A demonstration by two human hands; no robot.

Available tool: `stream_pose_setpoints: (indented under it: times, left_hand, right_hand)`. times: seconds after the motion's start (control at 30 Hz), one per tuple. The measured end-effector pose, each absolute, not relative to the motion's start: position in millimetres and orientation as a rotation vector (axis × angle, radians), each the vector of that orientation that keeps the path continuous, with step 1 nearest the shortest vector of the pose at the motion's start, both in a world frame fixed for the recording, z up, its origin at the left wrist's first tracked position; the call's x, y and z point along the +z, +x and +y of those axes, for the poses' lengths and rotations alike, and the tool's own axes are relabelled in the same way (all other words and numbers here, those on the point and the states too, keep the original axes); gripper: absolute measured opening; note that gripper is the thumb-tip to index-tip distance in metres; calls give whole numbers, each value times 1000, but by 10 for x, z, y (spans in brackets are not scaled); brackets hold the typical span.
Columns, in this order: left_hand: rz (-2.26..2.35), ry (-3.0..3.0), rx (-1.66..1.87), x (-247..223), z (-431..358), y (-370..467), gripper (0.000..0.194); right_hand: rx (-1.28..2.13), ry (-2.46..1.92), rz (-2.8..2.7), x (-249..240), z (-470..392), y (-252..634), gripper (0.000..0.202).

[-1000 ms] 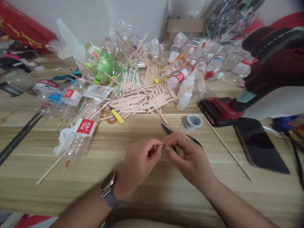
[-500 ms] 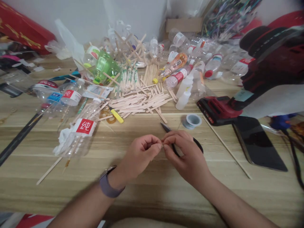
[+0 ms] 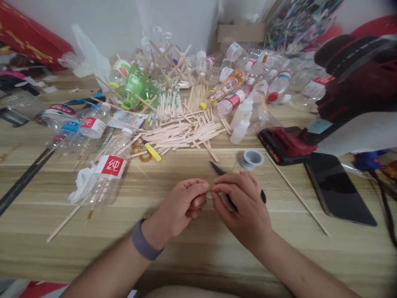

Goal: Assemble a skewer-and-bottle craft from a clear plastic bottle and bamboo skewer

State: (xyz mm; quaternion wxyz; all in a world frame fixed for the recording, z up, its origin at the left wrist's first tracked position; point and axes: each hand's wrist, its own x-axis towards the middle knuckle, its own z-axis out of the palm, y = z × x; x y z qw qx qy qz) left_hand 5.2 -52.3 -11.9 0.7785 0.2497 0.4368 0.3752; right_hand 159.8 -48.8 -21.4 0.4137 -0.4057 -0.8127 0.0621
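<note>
Head view: the left hand and right hand nearly met above the wooden table, thumb and finger of each pinched together on a thin piece between them, too small to identify. Black-handled scissors lay partly hidden behind the right hand, near a grey spool.

Wood table, flat sticks in a messy pile, clear bottle on its side, yellow tool touching sticks, grey spool near black scissors, long stick beside phone
</note>
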Motion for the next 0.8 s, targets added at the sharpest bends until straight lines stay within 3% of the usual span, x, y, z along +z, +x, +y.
stream_pose_setpoints:
  times: [0.8]
  left_hand:
    - [1289, 1167, 830, -126, -585, 81, 16]
  right_hand:
    - [490, -1135, -1938, -203, -445, 1618, 13]
